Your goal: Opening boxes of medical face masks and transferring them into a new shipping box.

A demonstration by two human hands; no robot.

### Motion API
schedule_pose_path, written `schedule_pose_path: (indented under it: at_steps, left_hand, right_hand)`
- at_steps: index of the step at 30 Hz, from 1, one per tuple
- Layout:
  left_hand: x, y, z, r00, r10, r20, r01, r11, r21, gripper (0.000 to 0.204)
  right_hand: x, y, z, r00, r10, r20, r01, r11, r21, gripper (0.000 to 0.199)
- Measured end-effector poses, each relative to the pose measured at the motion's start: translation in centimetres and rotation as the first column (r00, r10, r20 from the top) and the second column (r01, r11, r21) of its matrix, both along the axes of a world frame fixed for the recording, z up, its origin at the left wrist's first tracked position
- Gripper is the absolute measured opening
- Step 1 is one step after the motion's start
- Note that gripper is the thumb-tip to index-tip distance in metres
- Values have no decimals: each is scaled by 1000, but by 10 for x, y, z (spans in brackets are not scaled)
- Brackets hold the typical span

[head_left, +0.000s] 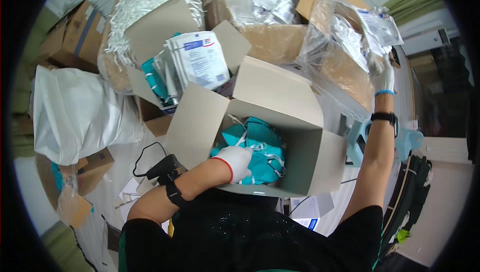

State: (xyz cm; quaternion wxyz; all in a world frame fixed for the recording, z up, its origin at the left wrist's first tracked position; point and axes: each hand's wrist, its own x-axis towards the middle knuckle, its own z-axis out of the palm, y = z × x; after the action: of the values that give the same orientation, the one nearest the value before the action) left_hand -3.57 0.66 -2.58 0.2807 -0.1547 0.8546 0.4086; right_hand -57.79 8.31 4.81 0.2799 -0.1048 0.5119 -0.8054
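Loosely heaped teal masks trail white straps.

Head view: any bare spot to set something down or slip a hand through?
Little. Inside the open box, the bare right half beside the teal masks, where the left hand rests. A small strip of white surface between the white sack and the box flap. Elsewhere crowded: packets, clear bags at the right hand.

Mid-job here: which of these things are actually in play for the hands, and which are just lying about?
In play:
left hand on teal masks
open cardboard box holding them
right hand gripping the clear plastic bag

Lying about:
white sack
box of white packets
handheld scanner
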Motion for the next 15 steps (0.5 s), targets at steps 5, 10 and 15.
schedule_pose_path:
  at_steps: [5,10,15]
  left_hand:
    - [17,-6,41,782,340,-523,-487,857,-171,50]
    - [34,-105,65,148,651,-744,-886,421,193,11]
    - [40,-194,-45,220,837,-501,-962,102,-252,75]
  right_hand:
    - [135,-21,-18,880,336,-335,-194,899,392,43]
    - [222,8,-2,791,458,-404,-176,805,567,31]
    - [249,17,3,778,498,-383,-218,786,579,30]
